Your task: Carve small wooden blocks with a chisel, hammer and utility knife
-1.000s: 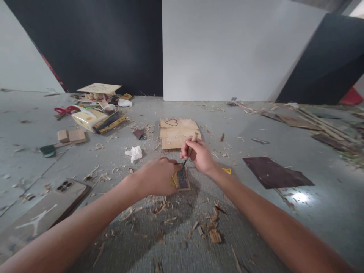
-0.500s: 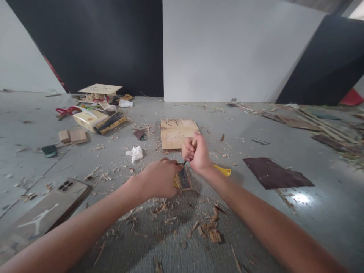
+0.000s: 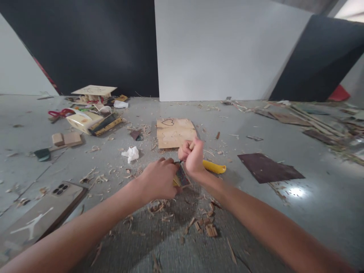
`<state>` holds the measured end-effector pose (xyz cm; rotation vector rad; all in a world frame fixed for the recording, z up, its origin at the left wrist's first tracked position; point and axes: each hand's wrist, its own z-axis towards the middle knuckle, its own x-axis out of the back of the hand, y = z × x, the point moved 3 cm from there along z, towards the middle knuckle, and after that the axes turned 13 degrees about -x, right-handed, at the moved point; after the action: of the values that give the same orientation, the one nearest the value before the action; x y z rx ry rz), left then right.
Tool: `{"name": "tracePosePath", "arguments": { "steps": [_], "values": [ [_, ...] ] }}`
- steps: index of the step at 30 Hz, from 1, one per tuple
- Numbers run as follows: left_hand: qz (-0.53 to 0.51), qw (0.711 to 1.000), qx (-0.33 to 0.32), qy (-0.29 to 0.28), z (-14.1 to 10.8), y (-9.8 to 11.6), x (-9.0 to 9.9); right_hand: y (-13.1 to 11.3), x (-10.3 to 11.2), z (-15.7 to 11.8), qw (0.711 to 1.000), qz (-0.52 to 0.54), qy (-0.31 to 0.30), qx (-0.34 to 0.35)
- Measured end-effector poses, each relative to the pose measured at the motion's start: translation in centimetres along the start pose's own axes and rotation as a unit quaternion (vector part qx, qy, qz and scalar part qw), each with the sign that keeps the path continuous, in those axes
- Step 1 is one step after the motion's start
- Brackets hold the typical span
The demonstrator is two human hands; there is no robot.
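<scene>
My right hand [image 3: 193, 156] is closed in a fist round a pale wooden tool handle [image 3: 192, 145]. The tool's thin dark end points down at a small flat block [image 3: 183, 177] with a dark speckled face and wood-coloured edges. My left hand [image 3: 160, 178] presses down on the block's left side, fingers wrapped over it, and a strip of yellow shows beneath them. Much of the block and the tool's tip are hidden. A yellow ridged handle [image 3: 214, 167], like a utility knife's, lies just right of my right wrist. Beyond my hands rests a thin wooden board [image 3: 174, 132] with a drawn heart.
Wood shavings [image 3: 159, 206] litter the grey floor. At left are a phone [image 3: 36, 216], crumpled tissue [image 3: 131, 154], a wooden block [image 3: 67, 139] and a pile with red-handled scissors [image 3: 61, 113]. Brown sandpaper [image 3: 269, 168] lies at right; wood strips [image 3: 317, 121] lie farther back.
The view has shifted slightly, so the surroundings sit a little farther left. My right fist has tilted and moved closer to my left hand; more of the yellow handle shows. Both grips stay the same.
</scene>
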<state>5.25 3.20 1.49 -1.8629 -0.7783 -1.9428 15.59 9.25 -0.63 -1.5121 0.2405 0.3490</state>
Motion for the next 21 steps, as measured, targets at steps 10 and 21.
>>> {"name": "tracePosePath", "arguments": {
  "steps": [10, 21],
  "values": [
    [0.028, 0.999, 0.036, -0.013, 0.1, 0.1, -0.1, 0.1, -2.1, 1.8, 0.992, -0.102, -0.003, -0.076],
    [0.038, 0.997, 0.062, -0.010, 0.0, 0.8, 0.3, -1.0, 1.2, -1.9, 0.994, 0.042, -0.103, -0.001]
  ]
}}
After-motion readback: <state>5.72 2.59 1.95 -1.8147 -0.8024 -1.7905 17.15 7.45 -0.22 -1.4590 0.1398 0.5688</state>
